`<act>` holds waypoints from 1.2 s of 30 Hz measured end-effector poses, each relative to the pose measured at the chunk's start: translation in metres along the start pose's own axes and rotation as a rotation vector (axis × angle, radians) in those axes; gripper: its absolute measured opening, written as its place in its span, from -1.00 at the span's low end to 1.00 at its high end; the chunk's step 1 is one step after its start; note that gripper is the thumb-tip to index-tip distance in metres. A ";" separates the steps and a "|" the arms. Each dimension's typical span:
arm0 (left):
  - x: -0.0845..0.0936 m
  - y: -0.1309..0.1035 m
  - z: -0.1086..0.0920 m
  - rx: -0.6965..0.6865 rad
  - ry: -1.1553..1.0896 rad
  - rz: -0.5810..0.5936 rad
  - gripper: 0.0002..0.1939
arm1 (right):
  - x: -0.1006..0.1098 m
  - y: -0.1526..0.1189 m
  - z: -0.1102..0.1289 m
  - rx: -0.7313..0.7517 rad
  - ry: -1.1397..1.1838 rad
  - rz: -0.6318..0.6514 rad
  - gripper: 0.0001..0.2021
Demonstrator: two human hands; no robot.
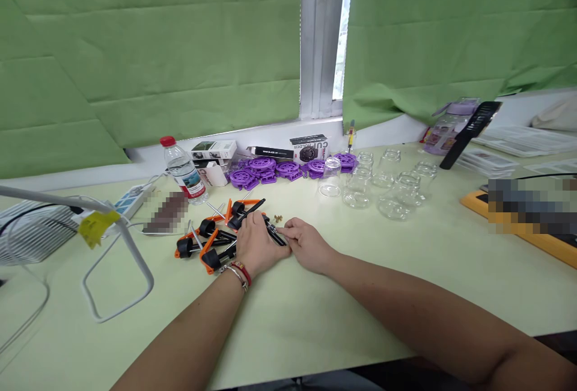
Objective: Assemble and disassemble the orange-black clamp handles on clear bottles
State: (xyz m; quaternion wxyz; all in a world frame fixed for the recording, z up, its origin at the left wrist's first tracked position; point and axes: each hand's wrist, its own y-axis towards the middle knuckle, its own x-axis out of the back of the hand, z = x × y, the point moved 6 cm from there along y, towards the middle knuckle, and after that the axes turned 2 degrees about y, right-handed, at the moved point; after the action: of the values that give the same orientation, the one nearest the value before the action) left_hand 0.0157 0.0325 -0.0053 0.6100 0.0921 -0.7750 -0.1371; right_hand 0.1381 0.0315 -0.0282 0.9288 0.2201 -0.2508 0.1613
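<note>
My left hand [259, 243] is closed over a black rod-shaped tool [276, 236] that has a metal part near its right end. My right hand [309, 243] has its fingers drawn together at that end, touching the metal part; whether anything small is between its fingertips is hidden. Under and beside my left hand lie several similar black tools with orange triangular frames [208, 258], black round caps and thin metal rods. A few small brass-coloured pieces [278, 218] sit on the table just beyond the fingertips.
Purple plastic holders [262, 166] line the back of the table, beside small boxes [311, 149] and a water bottle [187, 174]. Several clear glass jars [396, 198] stand at right centre. A black comb [471, 132], an orange-edged object [518, 228] and a lamp stand [135, 252] flank the work area.
</note>
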 end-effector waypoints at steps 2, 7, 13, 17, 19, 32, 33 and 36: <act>0.001 0.000 0.000 -0.002 -0.006 0.006 -0.34 | 0.000 0.000 -0.001 -0.008 0.008 -0.001 -0.69; 0.003 0.000 -0.001 0.016 0.002 0.017 -0.36 | -0.001 0.000 0.000 0.015 0.030 0.020 -0.66; 0.001 0.000 -0.001 0.013 -0.001 0.015 -0.35 | -0.002 -0.001 -0.001 0.011 0.031 0.008 -0.69; 0.000 0.000 0.000 0.001 -0.001 0.007 -0.35 | -0.002 -0.001 -0.002 0.004 0.033 -0.001 -0.71; 0.000 0.001 0.000 -0.004 0.002 0.004 -0.34 | -0.002 -0.001 -0.001 0.015 0.031 0.003 -0.72; 0.000 0.001 0.000 0.015 0.017 0.032 -0.36 | -0.002 -0.001 -0.002 0.015 0.010 -0.001 -0.73; -0.001 0.001 0.000 0.015 0.021 0.032 -0.35 | -0.001 -0.001 -0.002 0.018 0.010 -0.007 -0.74; -0.002 0.001 0.001 0.005 0.028 0.021 -0.33 | -0.001 -0.001 -0.001 0.027 0.003 -0.010 -0.74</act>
State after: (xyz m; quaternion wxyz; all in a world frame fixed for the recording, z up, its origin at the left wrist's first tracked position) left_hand 0.0155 0.0341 -0.0068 0.6219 0.0872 -0.7677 -0.1273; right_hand 0.1383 0.0312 -0.0300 0.9269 0.2336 -0.2459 0.1605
